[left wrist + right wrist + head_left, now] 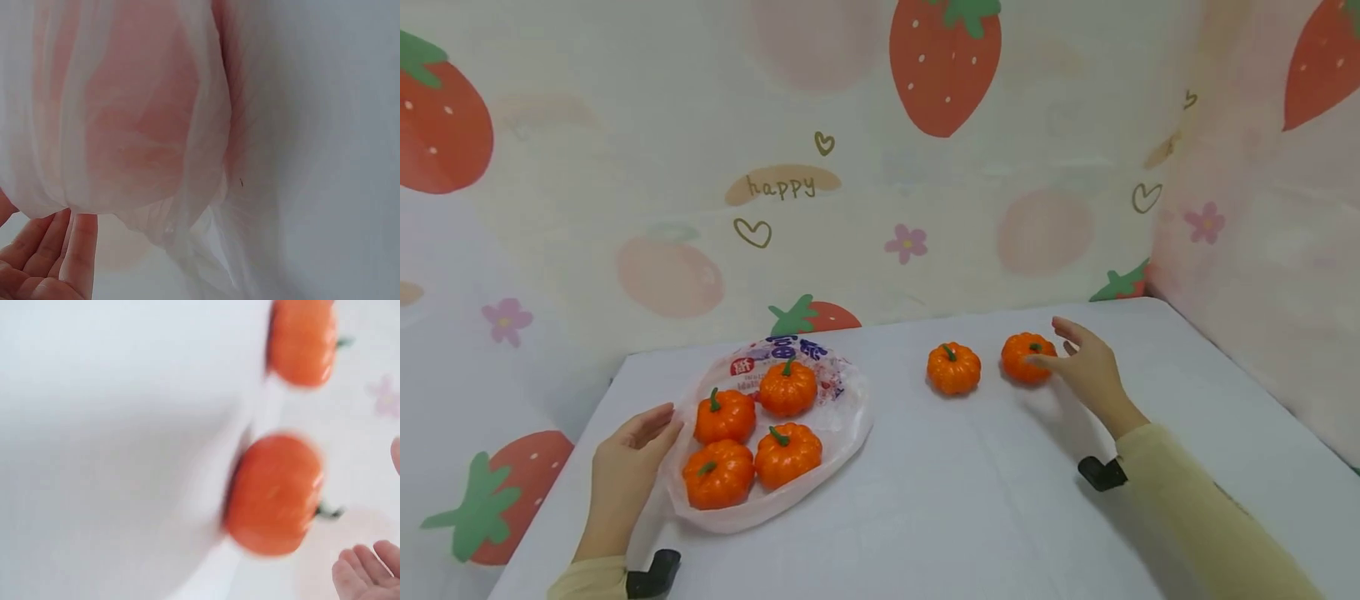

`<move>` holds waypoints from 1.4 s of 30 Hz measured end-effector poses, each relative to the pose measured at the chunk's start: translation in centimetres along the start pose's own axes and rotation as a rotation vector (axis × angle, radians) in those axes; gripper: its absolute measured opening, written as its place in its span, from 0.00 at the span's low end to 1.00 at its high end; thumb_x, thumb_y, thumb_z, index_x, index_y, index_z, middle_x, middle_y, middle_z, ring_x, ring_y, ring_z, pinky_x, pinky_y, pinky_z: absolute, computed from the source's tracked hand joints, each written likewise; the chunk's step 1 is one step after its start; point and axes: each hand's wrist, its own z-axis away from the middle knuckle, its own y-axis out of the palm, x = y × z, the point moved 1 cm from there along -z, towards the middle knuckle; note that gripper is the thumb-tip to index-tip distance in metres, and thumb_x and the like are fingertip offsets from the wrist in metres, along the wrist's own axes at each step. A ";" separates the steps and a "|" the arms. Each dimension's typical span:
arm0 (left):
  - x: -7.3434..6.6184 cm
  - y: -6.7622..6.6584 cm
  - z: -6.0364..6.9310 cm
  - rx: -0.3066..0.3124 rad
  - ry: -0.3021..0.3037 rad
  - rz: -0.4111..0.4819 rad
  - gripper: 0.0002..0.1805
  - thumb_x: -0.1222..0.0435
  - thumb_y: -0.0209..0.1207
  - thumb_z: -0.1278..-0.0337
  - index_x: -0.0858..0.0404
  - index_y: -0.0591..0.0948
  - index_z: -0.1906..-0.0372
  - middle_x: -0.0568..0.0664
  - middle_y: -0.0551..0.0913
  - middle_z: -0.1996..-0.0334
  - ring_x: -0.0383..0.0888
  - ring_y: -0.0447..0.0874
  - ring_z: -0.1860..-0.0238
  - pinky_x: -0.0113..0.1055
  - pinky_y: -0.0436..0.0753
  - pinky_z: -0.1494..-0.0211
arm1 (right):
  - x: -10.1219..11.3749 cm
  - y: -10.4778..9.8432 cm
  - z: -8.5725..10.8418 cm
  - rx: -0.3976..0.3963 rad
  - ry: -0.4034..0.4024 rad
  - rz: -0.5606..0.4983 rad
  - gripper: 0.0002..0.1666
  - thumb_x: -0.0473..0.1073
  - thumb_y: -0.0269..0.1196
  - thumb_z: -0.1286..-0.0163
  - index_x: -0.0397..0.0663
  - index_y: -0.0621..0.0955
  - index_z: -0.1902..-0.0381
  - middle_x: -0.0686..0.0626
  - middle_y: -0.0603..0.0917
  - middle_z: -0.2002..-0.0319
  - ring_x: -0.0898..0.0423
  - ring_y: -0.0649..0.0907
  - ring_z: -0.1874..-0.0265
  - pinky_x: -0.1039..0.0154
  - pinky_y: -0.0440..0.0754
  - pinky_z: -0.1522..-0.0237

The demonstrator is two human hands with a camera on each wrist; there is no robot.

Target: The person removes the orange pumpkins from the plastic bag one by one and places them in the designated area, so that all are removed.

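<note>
A white plastic bag [842, 433] with printed lettering lies spread on the left of the table. Several small orange pumpkins with green stems, one of them the front-left pumpkin [718, 475], sit inside its raised rim. My left hand [628, 458] is at the bag's left edge, fingertips at the plastic; in the left wrist view the bag [144, 125] hides the ends of its fingers. On the right, my right hand [1093, 375] reaches beside a pumpkin [1024, 358], thumb overlapping it. The right wrist view shows this pumpkin [275, 494] apart from the relaxed fingers [365, 575].
Another pumpkin [953, 368] stands on the white table [910, 508], left of the one by my right hand. A strawberry-patterned cloth [850, 100] hangs behind the table and along the right side. Dark wrist mounts [1102, 473] stick out at both sleeves.
</note>
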 end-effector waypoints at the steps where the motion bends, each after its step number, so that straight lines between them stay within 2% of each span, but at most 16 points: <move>1: 0.0 0.0 0.0 0.000 0.003 -0.001 0.36 0.41 0.53 0.33 0.56 0.69 0.28 0.56 0.75 0.31 0.51 0.72 0.30 0.41 0.73 0.35 | 0.3 0.1 0.6 -0.012 -0.011 -0.018 0.51 0.49 0.72 0.37 0.42 0.60 0.24 0.38 0.63 0.24 0.37 0.65 0.26 0.45 0.67 0.27; 6: -0.1 0.2 -0.1 0.008 0.001 0.005 0.35 0.41 0.53 0.33 0.55 0.69 0.27 0.55 0.74 0.31 0.51 0.72 0.30 0.41 0.73 0.34 | 2.3 2.0 2.5 -0.010 -0.050 -0.039 0.51 0.53 0.73 0.40 0.45 0.64 0.25 0.39 0.68 0.27 0.39 0.66 0.26 0.45 0.69 0.28; 11: -0.2 0.3 0.1 0.008 -0.012 0.014 0.36 0.41 0.52 0.33 0.55 0.69 0.27 0.55 0.74 0.31 0.51 0.72 0.30 0.43 0.72 0.34 | 4.8 5.2 3.1 0.074 -0.118 -0.112 0.47 0.49 0.75 0.42 0.45 0.68 0.28 0.41 0.72 0.29 0.43 0.71 0.29 0.49 0.73 0.30; 15: -0.2 0.3 0.2 0.012 -0.014 0.015 0.36 0.41 0.52 0.33 0.55 0.68 0.27 0.56 0.74 0.31 0.52 0.70 0.29 0.44 0.72 0.33 | 6.4 7.9 3.4 0.122 -0.143 -0.205 0.45 0.46 0.77 0.45 0.45 0.72 0.31 0.44 0.74 0.30 0.46 0.71 0.28 0.51 0.71 0.28; 19: -0.3 0.2 0.2 0.015 -0.010 -0.002 0.36 0.41 0.52 0.32 0.56 0.68 0.27 0.56 0.73 0.30 0.52 0.71 0.29 0.45 0.72 0.33 | 7.8 10.3 4.0 0.160 -0.154 -0.209 0.45 0.48 0.78 0.47 0.49 0.74 0.32 0.45 0.76 0.32 0.48 0.73 0.30 0.52 0.73 0.29; 25: -0.5 0.1 0.4 0.015 -0.017 0.001 0.35 0.42 0.53 0.32 0.56 0.68 0.27 0.56 0.73 0.30 0.52 0.70 0.29 0.45 0.71 0.33 | 9.3 13.5 5.1 0.253 -0.190 -0.271 0.46 0.45 0.79 0.49 0.45 0.74 0.33 0.44 0.76 0.33 0.46 0.75 0.31 0.51 0.74 0.31; 34: -0.5 0.0 0.4 0.013 -0.029 0.004 0.35 0.43 0.53 0.31 0.56 0.69 0.27 0.56 0.73 0.30 0.52 0.70 0.29 0.44 0.71 0.33 | 11.1 17.2 6.1 0.378 -0.232 -0.227 0.44 0.47 0.78 0.47 0.40 0.74 0.34 0.41 0.76 0.33 0.40 0.74 0.32 0.47 0.73 0.31; 42: -0.4 0.1 0.4 0.009 -0.020 0.007 0.35 0.42 0.53 0.32 0.56 0.69 0.27 0.55 0.74 0.31 0.52 0.70 0.29 0.43 0.72 0.34 | 12.6 19.7 6.5 0.472 -0.234 -0.172 0.43 0.47 0.77 0.45 0.41 0.75 0.34 0.42 0.76 0.32 0.40 0.74 0.32 0.48 0.75 0.32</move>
